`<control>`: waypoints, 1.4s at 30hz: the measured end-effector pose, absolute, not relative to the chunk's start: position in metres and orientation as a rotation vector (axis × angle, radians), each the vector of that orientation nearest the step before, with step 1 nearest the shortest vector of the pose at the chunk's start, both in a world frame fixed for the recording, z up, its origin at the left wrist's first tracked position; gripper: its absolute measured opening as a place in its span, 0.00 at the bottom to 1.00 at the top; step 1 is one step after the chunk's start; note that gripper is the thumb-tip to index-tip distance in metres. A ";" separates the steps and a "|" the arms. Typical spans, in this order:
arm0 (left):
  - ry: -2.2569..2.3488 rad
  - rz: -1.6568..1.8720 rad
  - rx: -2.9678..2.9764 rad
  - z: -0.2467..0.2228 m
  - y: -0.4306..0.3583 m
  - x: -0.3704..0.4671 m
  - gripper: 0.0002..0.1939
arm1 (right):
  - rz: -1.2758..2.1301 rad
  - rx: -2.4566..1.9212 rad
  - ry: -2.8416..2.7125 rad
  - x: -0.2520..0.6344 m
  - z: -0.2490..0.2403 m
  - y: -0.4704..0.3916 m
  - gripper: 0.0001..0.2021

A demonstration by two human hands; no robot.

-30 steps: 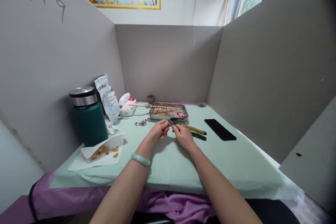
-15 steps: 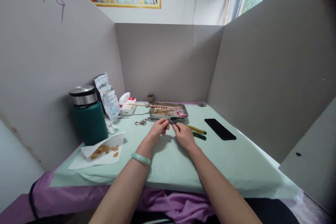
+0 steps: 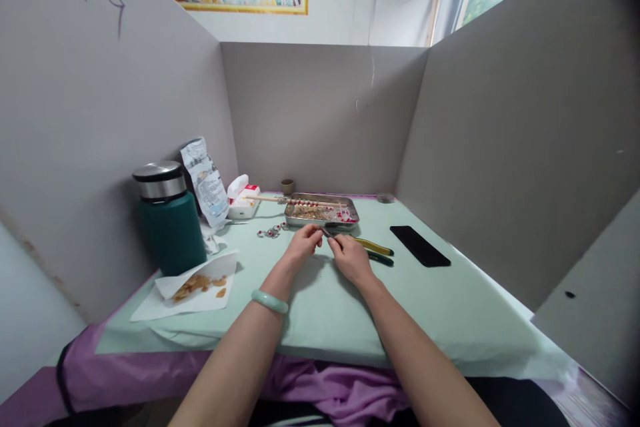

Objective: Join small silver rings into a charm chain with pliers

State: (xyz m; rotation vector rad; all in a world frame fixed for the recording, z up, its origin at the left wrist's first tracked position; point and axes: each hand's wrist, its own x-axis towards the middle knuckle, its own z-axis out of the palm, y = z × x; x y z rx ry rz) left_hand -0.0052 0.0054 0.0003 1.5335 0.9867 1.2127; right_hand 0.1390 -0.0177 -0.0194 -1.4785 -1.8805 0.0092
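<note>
My left hand [image 3: 303,243], with a pale green bangle [image 3: 270,301] on its wrist, is closed in a pinch; whatever sits between its fingertips is too small to make out. Just beside it, my right hand [image 3: 350,257] is closed on a slim metal tool [image 3: 326,232], whose tip reaches the left fingertips. The tool's rear is hidden in the palm. Behind and right of that hand show pliers handles, one yellow [image 3: 373,246] and one dark green [image 3: 380,258]. A beaded chain [image 3: 273,231] with red beads lies left of my hands.
A metal tray [image 3: 320,223] holds small gold and red pieces, with a beaded stick [image 3: 315,203] across it. Left stand a green flask [image 3: 173,233], a foil bag [image 3: 207,180], a tissue pack [image 3: 244,205] and snacks on paper [image 3: 215,303]. A black phone [image 3: 420,246] lies right. Grey partitions [image 3: 320,113] enclose the table.
Both hands stay almost in place, close together. The whole view has shifted very slightly; nothing else has visibly moved.
</note>
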 end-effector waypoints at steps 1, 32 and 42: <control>0.991 1.213 1.535 0.000 0.005 -0.005 0.10 | 0.009 -1.469 -1.878 0.139 -0.020 -0.018 0.16; 1.096 1.222 1.651 -0.004 0.013 -0.008 0.15 | -0.033 -1.451 -1.843 0.139 -0.020 -0.016 0.15; 1.225 1.301 1.856 -0.002 0.013 -0.008 0.13 | -0.014 -1.445 -1.841 0.139 -0.020 -0.016 0.16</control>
